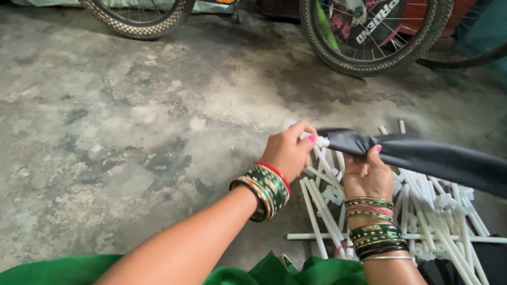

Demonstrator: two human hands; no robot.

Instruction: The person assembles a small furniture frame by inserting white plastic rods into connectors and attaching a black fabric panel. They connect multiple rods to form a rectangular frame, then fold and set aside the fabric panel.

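Sleeve of dark fabric is held above a pile of white rods on the concrete floor. Right hand is closed around the sleeve near its narrow end. Left hand pinches a white rod tip just at that end. It seems the rod is being fitted into the sleeve opening. The next move probably needs the right hand to keep the fabric steady while the left guides the rod straight along. Two bicycle wheels stand behind.
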